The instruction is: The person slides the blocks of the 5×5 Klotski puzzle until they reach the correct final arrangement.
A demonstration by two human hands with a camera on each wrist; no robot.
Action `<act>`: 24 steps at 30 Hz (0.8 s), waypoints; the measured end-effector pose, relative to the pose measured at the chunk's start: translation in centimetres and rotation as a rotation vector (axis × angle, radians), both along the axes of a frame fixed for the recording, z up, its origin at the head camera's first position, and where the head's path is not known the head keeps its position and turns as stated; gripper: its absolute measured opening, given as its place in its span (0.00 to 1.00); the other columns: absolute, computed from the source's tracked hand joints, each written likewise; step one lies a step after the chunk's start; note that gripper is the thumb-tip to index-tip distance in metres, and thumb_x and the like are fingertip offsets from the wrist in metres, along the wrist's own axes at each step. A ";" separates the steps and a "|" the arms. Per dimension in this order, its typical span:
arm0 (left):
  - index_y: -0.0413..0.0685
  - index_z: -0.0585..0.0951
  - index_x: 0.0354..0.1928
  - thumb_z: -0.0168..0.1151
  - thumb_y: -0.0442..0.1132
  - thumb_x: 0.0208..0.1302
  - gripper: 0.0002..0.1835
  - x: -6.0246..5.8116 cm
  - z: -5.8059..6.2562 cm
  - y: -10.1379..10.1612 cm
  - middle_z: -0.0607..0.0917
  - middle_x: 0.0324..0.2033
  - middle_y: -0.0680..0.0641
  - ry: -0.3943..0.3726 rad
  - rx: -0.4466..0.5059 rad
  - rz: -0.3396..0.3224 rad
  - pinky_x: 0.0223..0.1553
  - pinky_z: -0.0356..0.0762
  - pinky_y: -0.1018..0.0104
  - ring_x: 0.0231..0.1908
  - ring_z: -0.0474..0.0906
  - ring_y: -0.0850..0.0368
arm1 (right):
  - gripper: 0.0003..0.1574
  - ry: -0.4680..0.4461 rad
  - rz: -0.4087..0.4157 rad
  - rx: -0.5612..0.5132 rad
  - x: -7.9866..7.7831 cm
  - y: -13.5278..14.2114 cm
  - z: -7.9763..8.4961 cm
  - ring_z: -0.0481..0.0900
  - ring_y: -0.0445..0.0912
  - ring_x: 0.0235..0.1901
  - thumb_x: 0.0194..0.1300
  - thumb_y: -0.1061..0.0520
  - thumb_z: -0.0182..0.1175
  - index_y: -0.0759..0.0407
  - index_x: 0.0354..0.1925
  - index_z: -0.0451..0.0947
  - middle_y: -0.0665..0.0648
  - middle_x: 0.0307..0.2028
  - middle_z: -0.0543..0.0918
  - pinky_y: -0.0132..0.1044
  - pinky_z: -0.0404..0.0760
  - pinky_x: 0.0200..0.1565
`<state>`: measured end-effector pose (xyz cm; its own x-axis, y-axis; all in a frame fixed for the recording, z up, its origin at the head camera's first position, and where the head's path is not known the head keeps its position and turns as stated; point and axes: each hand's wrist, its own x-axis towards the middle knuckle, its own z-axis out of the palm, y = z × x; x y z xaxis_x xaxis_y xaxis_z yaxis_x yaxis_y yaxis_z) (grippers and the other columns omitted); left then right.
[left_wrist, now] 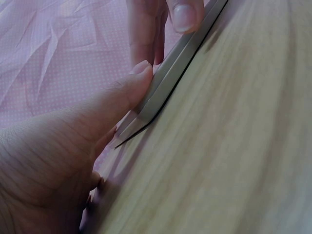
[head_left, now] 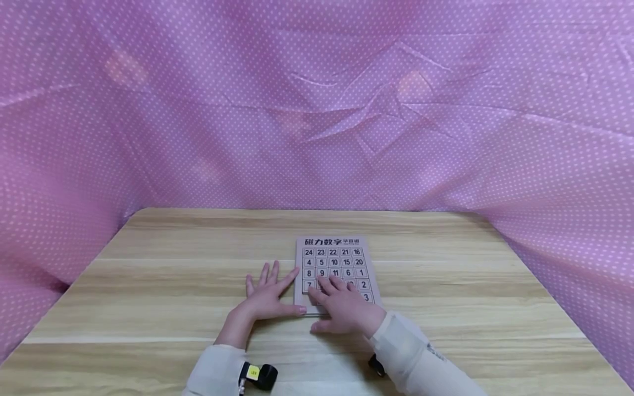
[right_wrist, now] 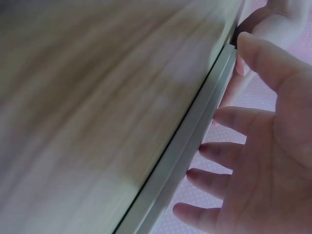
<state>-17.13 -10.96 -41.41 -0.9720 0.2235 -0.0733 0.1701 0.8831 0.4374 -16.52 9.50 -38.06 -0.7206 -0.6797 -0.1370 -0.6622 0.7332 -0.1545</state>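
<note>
A number sliding puzzle (head_left: 299, 298) lies flat on the table, its numbered square tiles in rows under a printed title. My left hand (head_left: 267, 301) rests at its left side with fingers spread, the thumb at the near left corner. In the left wrist view that thumb (left_wrist: 129, 90) touches the edge of the puzzle (left_wrist: 158, 95). Over the lower tiles lies my right hand (head_left: 344, 311), fingers extended and fingertips on the tile face, hiding several tiles. The right wrist view shows the fingertips (right_wrist: 214, 153) along the puzzle's upper edge, slightly bent and apart.
The wood-grain table (head_left: 446, 275) extends around the puzzle on all sides. Pink dotted cloth (head_left: 317, 165) hangs behind the table and down both sides. A black wrist camera (head_left: 267, 377) is strapped by the left sleeve, and another (head_left: 376, 365) by the right.
</note>
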 end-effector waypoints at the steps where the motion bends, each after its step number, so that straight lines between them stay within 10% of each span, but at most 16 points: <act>1: 0.68 0.51 0.64 0.54 0.73 0.34 0.51 0.0 0.0 0.0 0.40 0.63 0.39 0.001 -0.002 -0.002 0.51 0.19 0.39 0.61 0.27 0.42 | 0.49 -0.002 -0.001 -0.004 0.0 0.2 0.0 0.45 0.58 0.61 0.50 0.30 0.51 0.50 0.64 0.52 0.59 0.64 0.48 0.61 0.50 0.52; 24: 0.67 0.52 0.64 0.54 0.73 0.34 0.51 -1.1 -0.3 -0.9 0.41 0.63 0.37 0.024 0.009 -0.035 0.50 0.19 0.38 0.61 0.27 0.42 | 0.47 0.020 -0.090 -0.118 1.5 7.6 -0.3 0.49 0.63 0.59 0.52 0.36 0.54 0.63 0.60 0.58 0.65 0.62 0.53 0.63 0.53 0.51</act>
